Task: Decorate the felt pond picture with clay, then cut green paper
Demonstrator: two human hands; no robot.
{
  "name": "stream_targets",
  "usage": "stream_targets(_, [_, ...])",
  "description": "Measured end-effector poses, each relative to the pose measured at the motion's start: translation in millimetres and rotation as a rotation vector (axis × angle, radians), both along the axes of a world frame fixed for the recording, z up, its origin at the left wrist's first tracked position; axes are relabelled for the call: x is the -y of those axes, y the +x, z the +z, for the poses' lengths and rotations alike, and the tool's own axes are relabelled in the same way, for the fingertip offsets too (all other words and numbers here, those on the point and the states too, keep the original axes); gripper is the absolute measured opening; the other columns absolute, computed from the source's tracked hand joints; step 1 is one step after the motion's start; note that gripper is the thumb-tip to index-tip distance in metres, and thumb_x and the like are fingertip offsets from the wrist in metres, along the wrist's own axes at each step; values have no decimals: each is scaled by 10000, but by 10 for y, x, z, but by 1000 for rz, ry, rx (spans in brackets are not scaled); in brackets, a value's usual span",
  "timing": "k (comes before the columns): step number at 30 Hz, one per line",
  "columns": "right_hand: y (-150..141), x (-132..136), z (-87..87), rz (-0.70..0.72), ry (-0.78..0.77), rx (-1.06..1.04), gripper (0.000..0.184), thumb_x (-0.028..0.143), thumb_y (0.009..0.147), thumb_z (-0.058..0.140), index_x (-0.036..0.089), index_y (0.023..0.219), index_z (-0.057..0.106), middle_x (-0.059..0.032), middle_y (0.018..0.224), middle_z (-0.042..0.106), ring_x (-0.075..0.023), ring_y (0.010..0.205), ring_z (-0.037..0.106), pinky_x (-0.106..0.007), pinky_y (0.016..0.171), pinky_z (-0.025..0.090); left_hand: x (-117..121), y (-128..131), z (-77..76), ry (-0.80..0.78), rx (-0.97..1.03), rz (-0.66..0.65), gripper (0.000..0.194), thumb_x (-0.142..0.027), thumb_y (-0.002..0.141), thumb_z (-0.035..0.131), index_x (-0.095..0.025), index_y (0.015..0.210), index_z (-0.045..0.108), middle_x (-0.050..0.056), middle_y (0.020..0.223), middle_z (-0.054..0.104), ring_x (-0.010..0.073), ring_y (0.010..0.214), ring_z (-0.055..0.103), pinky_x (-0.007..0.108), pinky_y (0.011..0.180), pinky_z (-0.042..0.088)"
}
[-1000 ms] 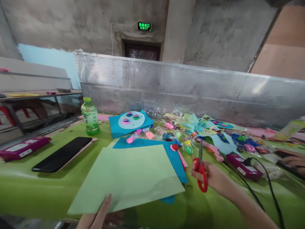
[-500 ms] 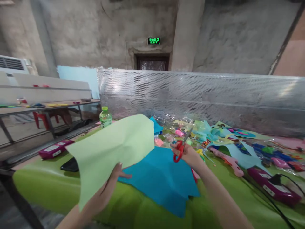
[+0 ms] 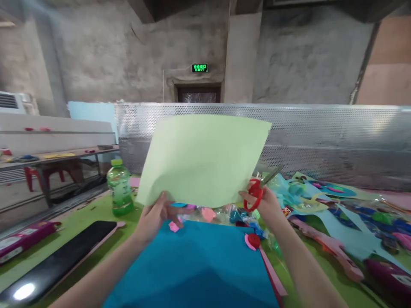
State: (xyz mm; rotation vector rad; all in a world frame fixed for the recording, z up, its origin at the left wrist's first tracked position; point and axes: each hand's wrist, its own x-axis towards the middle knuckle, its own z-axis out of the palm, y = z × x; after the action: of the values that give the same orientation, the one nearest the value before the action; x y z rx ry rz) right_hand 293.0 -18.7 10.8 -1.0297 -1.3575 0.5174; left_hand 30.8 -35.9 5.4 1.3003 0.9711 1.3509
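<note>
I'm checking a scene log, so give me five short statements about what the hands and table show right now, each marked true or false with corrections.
1. The left hand holds the light green sheet up off the table. True.
2. The right hand holds blue-handled scissors. False: the scissors have red handles.
3. A blue sheet lies on the table below the hands. True.
4. The green bottle lies on its side. False: it stands upright.
5. A dark phone lies left of the blue sheet. True.
</note>
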Motion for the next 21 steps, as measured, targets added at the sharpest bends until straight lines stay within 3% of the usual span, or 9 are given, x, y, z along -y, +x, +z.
stream_targets(2, [58, -36, -110, -140, -29, 86, 267, 370, 598, 625, 211, 692, 432, 12, 635, 512, -175, 623, 527, -329, 625, 435, -126, 69, -271, -80, -20, -70, 362, -480, 750, 511, -162, 654, 654, 80, 694, 709, 258, 634, 653, 326, 508, 521])
stream_targets(4, [92, -50, -185, -276, -55, 196, 176, 276, 617, 586, 213, 711, 451, -12, 686, 524, -211, 718, 532, -334, 645, 411, -178, 95, -493, -168, -48, -140, 313, -427, 754, 543, -150, 805, 682, 94, 841, 716, 244, 648, 654, 327, 585, 537])
stream_targets(7, [118, -58, -255, -413, -110, 348, 153, 178, 616, 538, 219, 758, 497, -54, 764, 553, -262, 852, 517, -315, 615, 382, -210, 96, -647, -262, 46, -230, 250, -371, 756, 568, -182, 891, 662, 68, 969, 695, 237, 754, 662, 338, 765, 529])
stream_targets(10, [147, -86, -325, -393, -211, 458, 95, 161, 623, 534, 212, 703, 523, -38, 654, 587, -219, 665, 562, -288, 548, 382, -278, 85, -637, -334, 202, -185, 313, -345, 806, 508, -202, 1083, 536, 65, 1077, 653, 262, 954, 621, 401, 843, 513])
stream_targets(13, [185, -130, -390, -359, -300, 530, 35, 192, 642, 542, 209, 671, 532, -28, 603, 611, -201, 564, 571, -284, 518, 388, -336, 60, -594, -464, 196, -20, 350, -221, 814, 527, -163, 1149, 440, 116, 1030, 665, 255, 862, 658, 370, 758, 558])
stream_targets(16, [201, -163, -412, -397, -351, 570, 106, 179, 632, 549, 192, 737, 547, -57, 630, 618, -229, 586, 577, -298, 512, 382, -325, 31, -562, -591, 112, -30, 375, -173, 785, 570, -109, 1123, 420, 166, 1052, 641, 276, 818, 667, 327, 648, 582])
stream_targets(21, [131, -118, -354, -417, -289, 604, 164, 105, 626, 508, 197, 762, 521, -54, 686, 555, -236, 685, 548, -290, 530, 373, -261, -5, -464, -465, 37, -32, 401, -182, 773, 578, -136, 1138, 419, 148, 1040, 644, 298, 725, 677, 364, 542, 574])
